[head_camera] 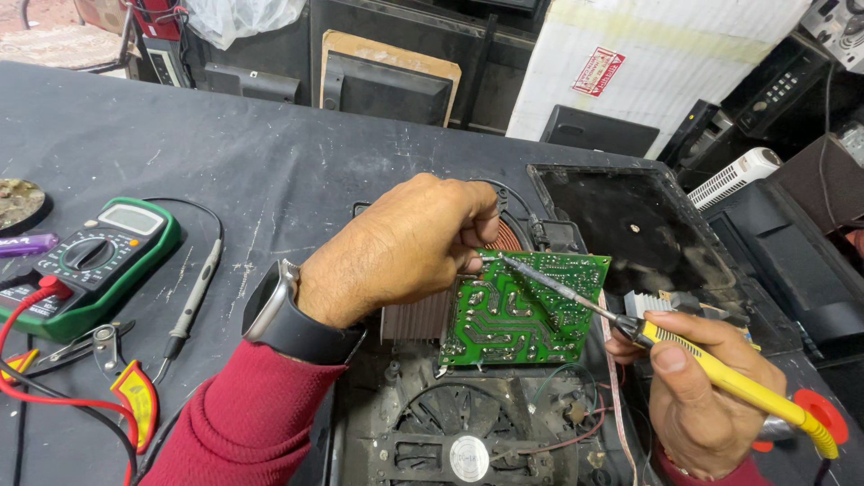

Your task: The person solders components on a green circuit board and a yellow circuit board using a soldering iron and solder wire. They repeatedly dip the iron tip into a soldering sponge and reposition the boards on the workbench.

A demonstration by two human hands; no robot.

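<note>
Green circuit board point(526, 310) pinched at its edge in left hand point(396, 252); right hand point(706, 396) clamped on yellow soldering iron point(720, 373). Board tilts loosely; tip may skid, bridging tracks.

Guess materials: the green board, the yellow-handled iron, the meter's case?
Green board: looks like rigid laminate, glossy green coating, pale metal traces. Soldering iron: yellow handle seems matte plastic; shaft is bare grey metal. Meter: dark hard plastic, probably inside a green rubbery sleeve, judging by its rounded edges.

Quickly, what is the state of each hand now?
Left hand: closed, holding the green circuit board.
Right hand: closed, holding the yellow soldering iron.
</note>
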